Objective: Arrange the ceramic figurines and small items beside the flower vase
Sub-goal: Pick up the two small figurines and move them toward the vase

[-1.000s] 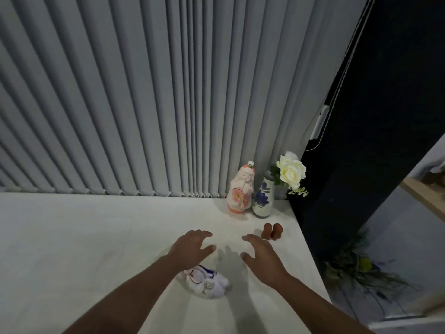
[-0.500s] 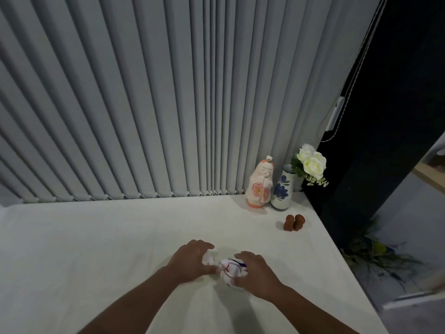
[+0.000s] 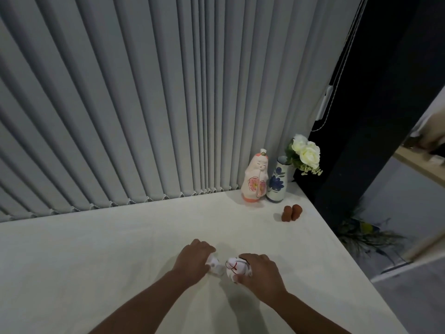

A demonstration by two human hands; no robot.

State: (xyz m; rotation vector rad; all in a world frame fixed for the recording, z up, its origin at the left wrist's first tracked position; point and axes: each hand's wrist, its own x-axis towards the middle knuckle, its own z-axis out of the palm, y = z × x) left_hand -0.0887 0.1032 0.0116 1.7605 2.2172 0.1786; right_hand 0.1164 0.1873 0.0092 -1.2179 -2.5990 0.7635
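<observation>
A white vase with a blue flower pattern point(image 3: 276, 184) holds white roses point(image 3: 305, 151) at the table's far right corner. A pink and white ceramic doll point(image 3: 255, 177) stands just left of it, touching or nearly so. Two small brown pieces point(image 3: 291, 212) sit in front of the vase. Near the front, my left hand point(image 3: 192, 262) grips a small white figurine point(image 3: 215, 266). My right hand point(image 3: 261, 273) closes on a white figurine with red and dark markings point(image 3: 234, 267). Both figurines are partly hidden by my fingers.
The white table point(image 3: 108, 256) ends at a right edge point(image 3: 342, 247), with a drop to the floor and a plant point(image 3: 361, 233) below. Grey vertical blinds point(image 3: 144, 104) hang behind the table. A dark wall panel point(image 3: 375, 116) stands right of the vase.
Both hands came down from hovering open over the table onto the small white figurines and closed on them. The view shifted left, so the vase group now sits further right.
</observation>
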